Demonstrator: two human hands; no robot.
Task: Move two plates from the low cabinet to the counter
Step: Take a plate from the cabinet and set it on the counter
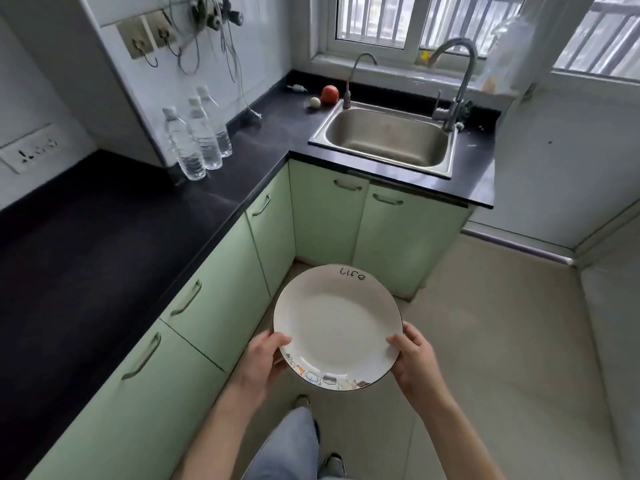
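Plate held over the floor
Left hand (265,362) and right hand (414,358) grip the white plate (337,323) by opposite edges, right of the dark surface (86,244).

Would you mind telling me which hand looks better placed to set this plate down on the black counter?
Left, probably. The left hand grips the plate on the rim nearer the counter, which runs along the person's left; the right hand holds the far rim.

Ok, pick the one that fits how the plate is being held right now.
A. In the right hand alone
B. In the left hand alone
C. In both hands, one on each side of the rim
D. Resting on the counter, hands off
C: the left hand and the right hand each grip an opposite side of the plate, which is held out above the floor, clear of the counter.
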